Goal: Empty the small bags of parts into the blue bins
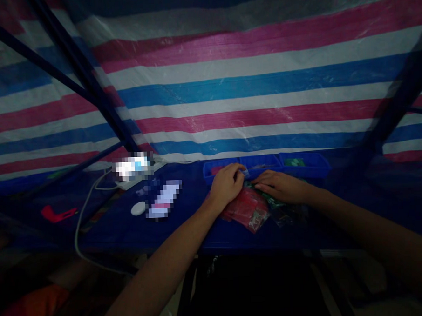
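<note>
Phone [165,199]'s toward the table [191,219]'s left edge, probably to leave elbow room. Left hand [227,183] curls by the back-edge tray [318,171], red packets [248,205] just below it, frontward. Right hand [277,185] is over green packets [276,202], maybe steadying them. Can't tell if either's pinching anything.

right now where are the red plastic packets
The red plastic packets lie just right of centre in the head view, on the blue table in front of the blue bins, close by the left hand.
</note>
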`<state>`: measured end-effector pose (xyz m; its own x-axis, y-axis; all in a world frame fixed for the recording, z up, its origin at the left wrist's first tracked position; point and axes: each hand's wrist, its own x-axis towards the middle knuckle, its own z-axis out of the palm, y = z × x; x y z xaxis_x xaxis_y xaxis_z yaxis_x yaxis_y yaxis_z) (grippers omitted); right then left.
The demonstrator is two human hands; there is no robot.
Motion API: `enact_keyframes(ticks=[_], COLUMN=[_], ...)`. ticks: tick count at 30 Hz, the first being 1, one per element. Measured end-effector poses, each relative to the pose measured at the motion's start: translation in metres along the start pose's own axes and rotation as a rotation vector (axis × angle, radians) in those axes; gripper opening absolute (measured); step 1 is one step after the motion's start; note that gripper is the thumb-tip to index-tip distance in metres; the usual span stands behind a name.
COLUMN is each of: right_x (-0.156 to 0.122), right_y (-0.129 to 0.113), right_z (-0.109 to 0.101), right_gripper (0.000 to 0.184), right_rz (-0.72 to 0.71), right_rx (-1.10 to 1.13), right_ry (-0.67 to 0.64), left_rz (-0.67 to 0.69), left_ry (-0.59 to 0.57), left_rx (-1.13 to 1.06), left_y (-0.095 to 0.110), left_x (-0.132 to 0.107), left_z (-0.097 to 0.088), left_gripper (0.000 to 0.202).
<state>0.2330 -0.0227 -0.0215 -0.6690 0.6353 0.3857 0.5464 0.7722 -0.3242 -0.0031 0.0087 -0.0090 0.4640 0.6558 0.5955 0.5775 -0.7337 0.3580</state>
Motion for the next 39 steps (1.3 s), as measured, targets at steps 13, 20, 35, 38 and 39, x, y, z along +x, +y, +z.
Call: enact_keyframes(ticks=[13, 20, 35, 38, 39], right_x=[0.000, -0.001, 0.000, 0.000, 0.000], right_y=[-0.001, 0.008, 0.007, 0.007, 0.007], right_z=[0.006, 0.008, 0.008, 0.008, 0.008], right_gripper=[0.036, 0.035, 0.035, 0.032, 0.031], right_rz=[-0.003, 0.076, 0.172, 0.140, 0.128], right_rx=[-0.017, -0.023, 0.077, 0.051, 0.042], right_ry=[-0.020, -0.029, 0.040, 0.010, 0.003], left_rz=[-0.057, -0.059, -0.029, 0.030, 0.052], left_ry=[0.068, 0.051, 0.002, -0.045, -0.055], left_rx=[-0.020, -0.027, -0.059, -0.057, -0.049], left_y=[0.002, 0.000, -0.003, -0.002, -0.002], left_x=[0.000, 0.001, 0.000, 0.000, -0.001], left_z=[-0.004, 0.000, 0.002, 0.004, 0.005], left_gripper=[0.017, 0.019, 0.020, 0.020, 0.020])
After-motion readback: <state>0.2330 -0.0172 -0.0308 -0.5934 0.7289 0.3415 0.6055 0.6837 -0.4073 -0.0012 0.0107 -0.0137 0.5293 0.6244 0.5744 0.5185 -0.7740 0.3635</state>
